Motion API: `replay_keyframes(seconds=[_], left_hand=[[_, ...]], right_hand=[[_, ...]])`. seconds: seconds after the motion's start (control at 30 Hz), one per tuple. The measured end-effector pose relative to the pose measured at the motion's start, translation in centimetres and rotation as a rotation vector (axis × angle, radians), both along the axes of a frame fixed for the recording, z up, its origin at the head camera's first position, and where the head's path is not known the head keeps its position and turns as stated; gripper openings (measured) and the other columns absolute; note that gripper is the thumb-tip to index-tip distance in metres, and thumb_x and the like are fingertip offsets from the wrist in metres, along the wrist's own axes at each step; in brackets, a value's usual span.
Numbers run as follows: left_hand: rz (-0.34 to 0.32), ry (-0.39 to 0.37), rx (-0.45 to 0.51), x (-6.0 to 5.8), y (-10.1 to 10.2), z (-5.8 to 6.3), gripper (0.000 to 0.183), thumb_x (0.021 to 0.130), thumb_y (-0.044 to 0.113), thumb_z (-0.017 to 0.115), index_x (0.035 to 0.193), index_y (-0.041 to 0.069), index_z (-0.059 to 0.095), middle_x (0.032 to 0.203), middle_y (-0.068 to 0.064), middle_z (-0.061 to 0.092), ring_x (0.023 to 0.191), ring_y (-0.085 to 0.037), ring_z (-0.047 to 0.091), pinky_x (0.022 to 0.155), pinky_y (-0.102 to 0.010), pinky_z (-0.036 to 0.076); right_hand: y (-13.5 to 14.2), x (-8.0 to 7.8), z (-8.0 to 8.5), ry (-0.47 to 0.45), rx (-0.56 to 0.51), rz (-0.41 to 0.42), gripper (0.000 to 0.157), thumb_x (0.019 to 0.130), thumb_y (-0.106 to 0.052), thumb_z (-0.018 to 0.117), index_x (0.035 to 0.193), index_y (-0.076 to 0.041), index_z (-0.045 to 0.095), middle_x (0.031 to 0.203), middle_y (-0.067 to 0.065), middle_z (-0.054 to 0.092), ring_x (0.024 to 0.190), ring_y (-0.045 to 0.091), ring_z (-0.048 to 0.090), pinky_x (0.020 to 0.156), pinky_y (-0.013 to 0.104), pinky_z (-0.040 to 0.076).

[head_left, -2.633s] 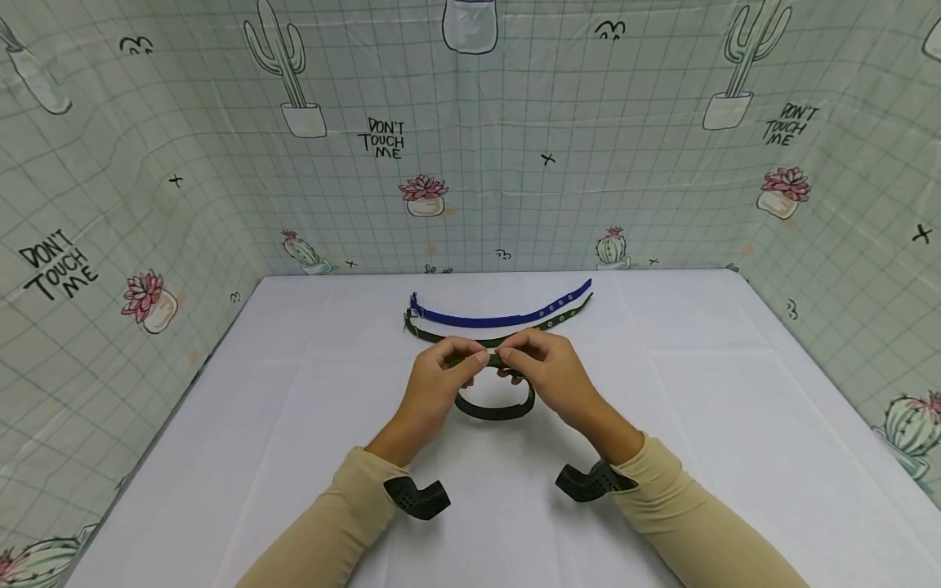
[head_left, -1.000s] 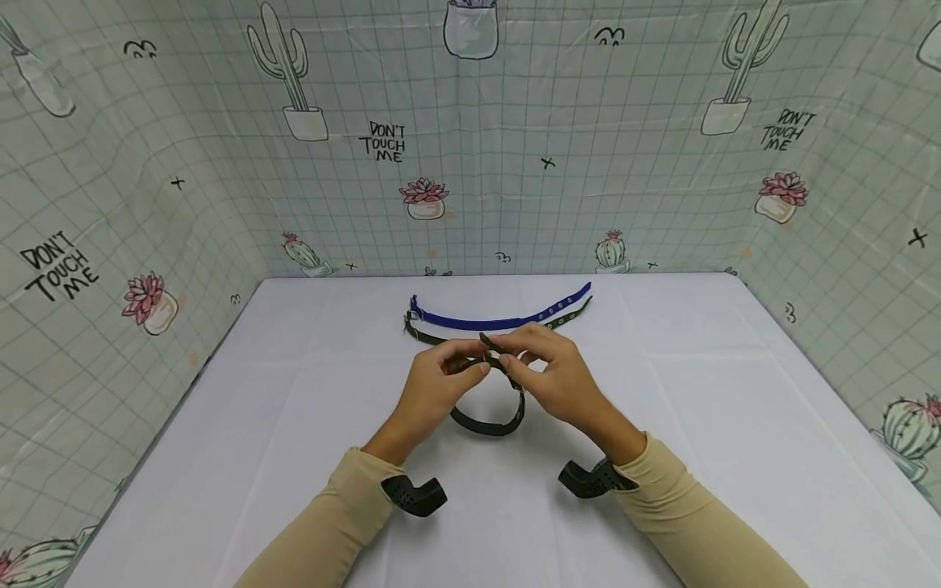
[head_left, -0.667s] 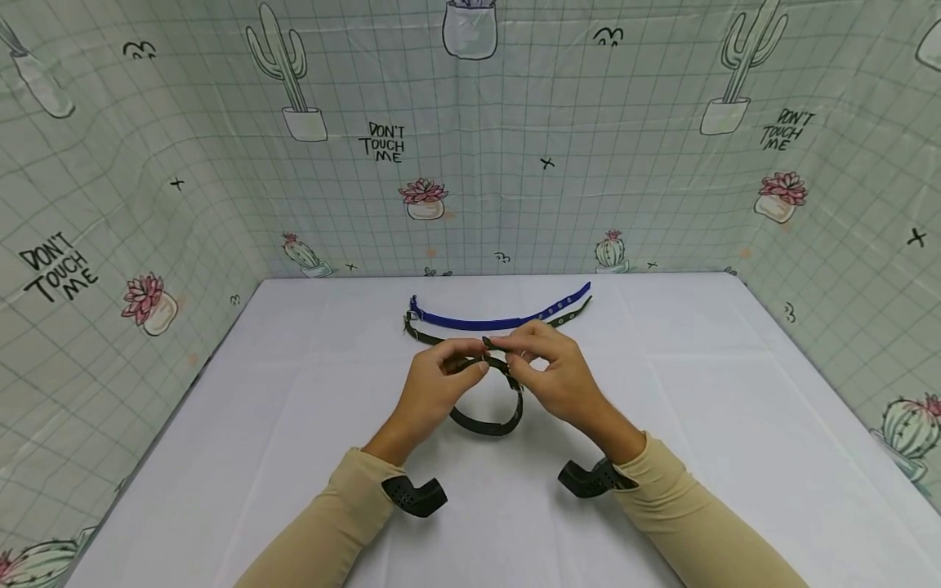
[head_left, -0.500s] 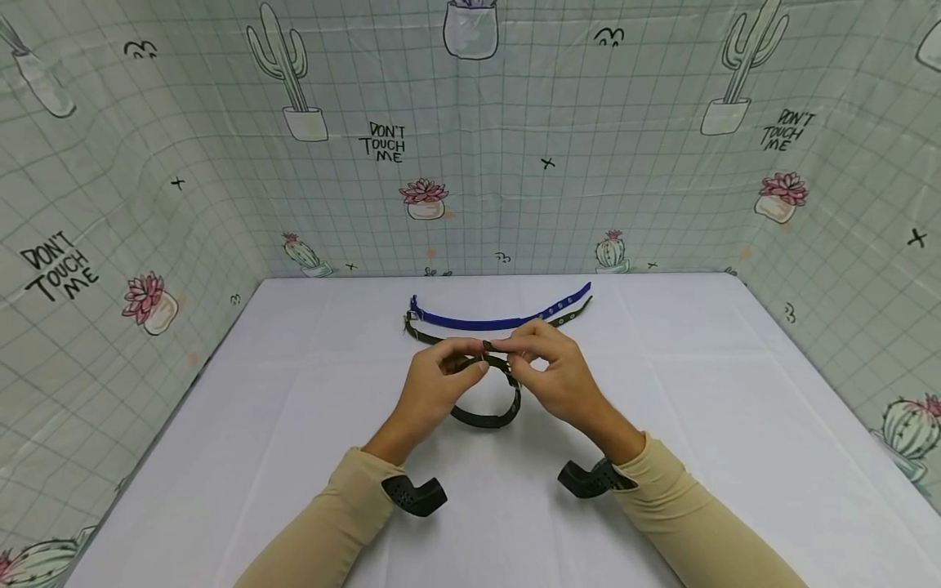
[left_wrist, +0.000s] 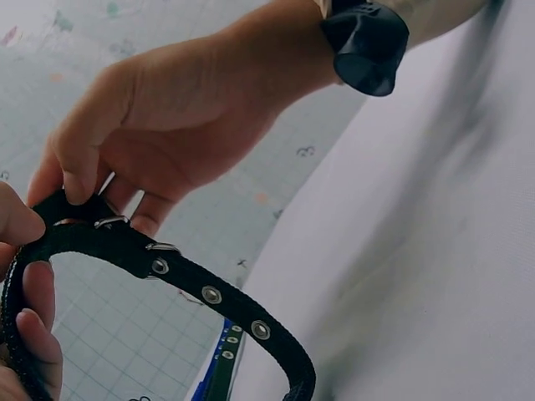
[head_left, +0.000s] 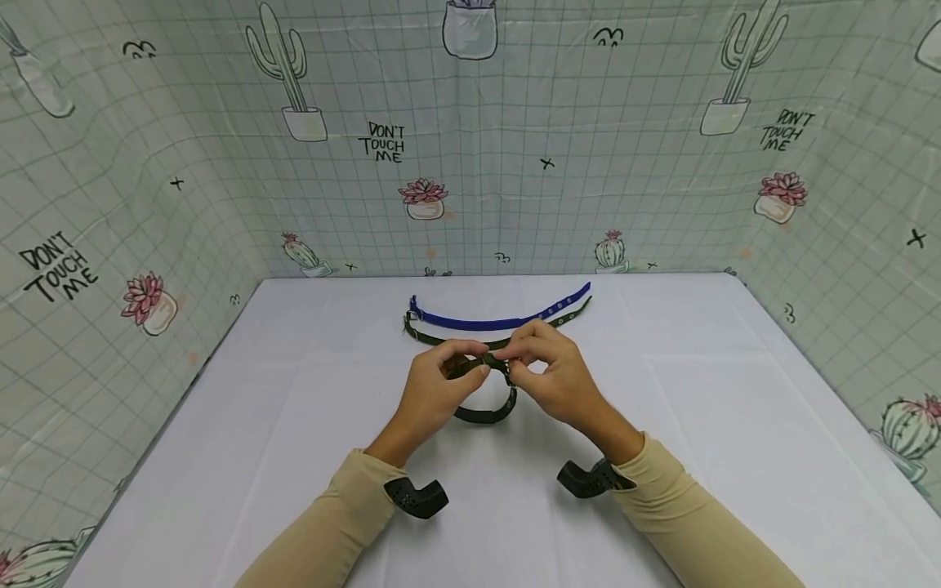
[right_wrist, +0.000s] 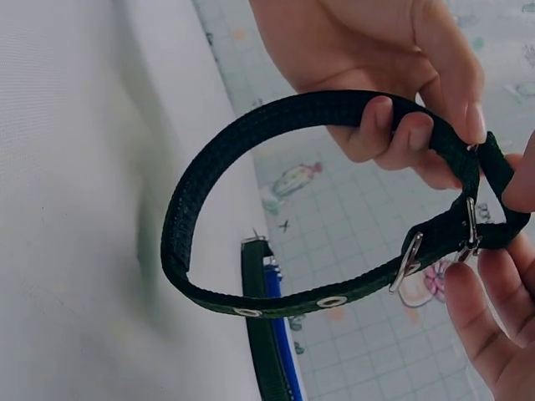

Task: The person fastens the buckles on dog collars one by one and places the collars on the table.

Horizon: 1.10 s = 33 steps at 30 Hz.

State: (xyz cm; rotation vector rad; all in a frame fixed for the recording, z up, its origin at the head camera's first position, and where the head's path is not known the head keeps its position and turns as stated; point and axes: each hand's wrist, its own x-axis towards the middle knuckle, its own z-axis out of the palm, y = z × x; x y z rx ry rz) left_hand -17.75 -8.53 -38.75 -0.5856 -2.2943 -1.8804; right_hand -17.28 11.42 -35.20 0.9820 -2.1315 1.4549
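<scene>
A dark green collar [head_left: 481, 415] with metal eyelets is bent into a loop and hangs from both hands above the table. The left hand [head_left: 444, 380] pinches its upper strap; in the right wrist view the left hand [right_wrist: 376, 50] has two fingers curled over the padded band. On the other side, the right hand [head_left: 551, 359] pinches the strap beside the buckle. A small extra bend of strap [right_wrist: 499, 171] stands out between the two hands. The buckle [right_wrist: 470, 225] and a metal ring [right_wrist: 407, 263] sit along the band. Seen from the left wrist, the right hand's thumb [left_wrist: 79, 180] presses the strap.
Behind the hands, a blue collar [head_left: 478, 324] lies stretched out on the white table [head_left: 698, 392]. Just in front of it lies another dark green collar [head_left: 426, 335], partly hidden by the hands. A patterned cloth [head_left: 515, 122] hangs behind and at both sides.
The strap's free end, which stuck up between the fingers a second ago, is now lower and between both hands' fingertips. The hanging loop has risen slightly and become smaller.
</scene>
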Motion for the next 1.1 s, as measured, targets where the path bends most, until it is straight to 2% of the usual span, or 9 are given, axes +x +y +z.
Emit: replay_keyframes(seconds=[0.27,0.6,1.0,1.1], left_hand=[[-0.009,0.028,-0.006,0.03,0.07,-0.17,0.024,0.092,0.01,0.072,0.116,0.011,0.071,0.106,-0.003,0.069,0.083,-0.019,0.061,0.07,-0.027,0.05],[0.001,0.028,-0.021,0.16,0.1,-0.03,0.023,0.093,0.011,0.072,0.115,0.012,0.071,0.102,-0.001,0.069,0.077,-0.018,0.055,0.063,-0.026,0.044],[0.005,0.038,-0.03,0.14,-0.07,-0.07,0.023,0.093,0.011,0.072,0.115,0.011,0.072,0.103,-0.002,0.07,0.077,-0.018,0.057,0.064,-0.026,0.044],[0.001,0.049,-0.032,0.08,-0.13,-0.08,0.023,0.093,0.011,0.072,0.115,0.013,0.073,0.103,-0.001,0.069,0.076,-0.018,0.057,0.063,-0.026,0.045]], right_hand=[[0.01,0.06,0.16,0.026,0.011,-0.007,0.023,0.077,0.02,0.06,0.086,0.007,0.075,0.088,0.017,0.061,0.073,0.021,0.059,0.069,0.024,0.05],[-0.08,-0.14,-0.14,0.047,0.022,-0.001,0.023,0.076,0.019,0.06,0.086,0.007,0.075,0.086,0.016,0.06,0.075,0.024,0.056,0.065,0.046,0.051],[-0.26,-0.1,-0.24,0.038,0.024,0.002,0.024,0.077,0.02,0.06,0.09,0.007,0.075,0.087,0.015,0.061,0.077,0.023,0.058,0.067,0.04,0.053],[-0.34,-0.11,-0.28,0.048,0.021,0.0,0.024,0.077,0.021,0.061,0.09,0.007,0.075,0.088,0.015,0.062,0.077,0.024,0.059,0.067,0.042,0.053]])
